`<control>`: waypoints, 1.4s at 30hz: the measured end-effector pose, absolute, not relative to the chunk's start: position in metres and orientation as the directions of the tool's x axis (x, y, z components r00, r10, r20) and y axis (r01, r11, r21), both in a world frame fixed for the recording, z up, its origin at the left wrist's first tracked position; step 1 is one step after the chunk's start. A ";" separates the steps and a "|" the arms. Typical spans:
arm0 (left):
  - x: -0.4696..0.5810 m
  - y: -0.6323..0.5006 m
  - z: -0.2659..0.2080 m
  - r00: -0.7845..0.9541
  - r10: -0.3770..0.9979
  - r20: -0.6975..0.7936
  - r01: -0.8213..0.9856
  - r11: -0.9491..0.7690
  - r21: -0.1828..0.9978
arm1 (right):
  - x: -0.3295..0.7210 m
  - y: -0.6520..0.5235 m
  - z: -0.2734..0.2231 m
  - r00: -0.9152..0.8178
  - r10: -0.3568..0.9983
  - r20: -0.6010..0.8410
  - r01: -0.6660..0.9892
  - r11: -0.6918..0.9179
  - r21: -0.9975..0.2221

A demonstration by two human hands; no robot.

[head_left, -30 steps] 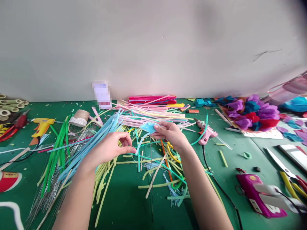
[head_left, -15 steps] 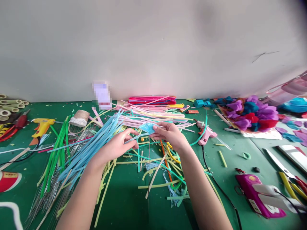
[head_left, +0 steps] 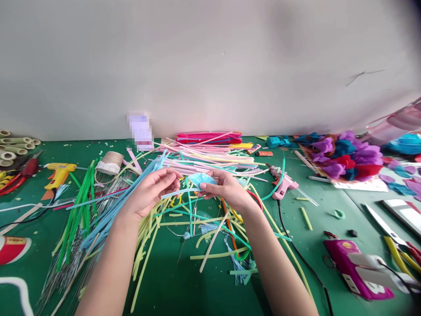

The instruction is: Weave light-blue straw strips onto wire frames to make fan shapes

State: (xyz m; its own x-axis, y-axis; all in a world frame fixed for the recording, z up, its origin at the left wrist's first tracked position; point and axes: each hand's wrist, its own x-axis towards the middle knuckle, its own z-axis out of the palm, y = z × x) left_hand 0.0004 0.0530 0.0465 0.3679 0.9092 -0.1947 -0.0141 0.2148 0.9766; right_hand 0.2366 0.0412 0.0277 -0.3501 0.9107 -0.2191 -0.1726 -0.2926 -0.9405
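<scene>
Two forearms (head_left: pixel 110 259) angled inward, right hand (head_left: pixel 226 189) pinching blue piece (head_left: pixel 198 179), left hand (head_left: pixel 151 191) curled, grip unclear

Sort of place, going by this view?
Probably a craft workbench: there's a yellow glue gun, a pink glue gun and a bundle of blue strips on the table.

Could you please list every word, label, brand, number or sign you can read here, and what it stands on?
No text can be read with certainty.
Red-and-white object at the left edge: marks on a gold band, too small to read.
Magenta socket block: gold sticker, too small to read.
Pale purple item by the wall: pixelated, unreadable.
</scene>
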 end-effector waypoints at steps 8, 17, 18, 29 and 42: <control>0.011 0.055 0.039 0.388 0.916 -0.100 0.181 0.031 0.983 | 0.218 0.041 0.022 -0.285 0.933 -0.219 -0.266 -0.296 -0.917; 0.013 0.056 0.038 0.285 0.950 -0.126 0.104 0.100 0.990 | 0.208 0.038 0.025 -0.256 0.942 -0.215 -0.258 -0.281 -0.924; 0.010 0.057 0.037 0.286 0.947 -0.146 0.108 0.119 0.987 | 0.208 0.037 0.026 -0.252 0.943 -0.215 -0.245 -0.277 -0.929; -0.021 0.062 0.034 0.416 0.836 -0.358 0.013 0.388 0.922 | 0.204 0.033 0.031 -0.300 0.930 -0.211 -0.085 -0.247 -0.965; -0.008 0.056 0.042 0.293 0.925 -0.240 0.351 0.130 0.927 | 0.195 0.031 0.026 -0.245 0.914 -0.323 0.003 -0.332 -0.943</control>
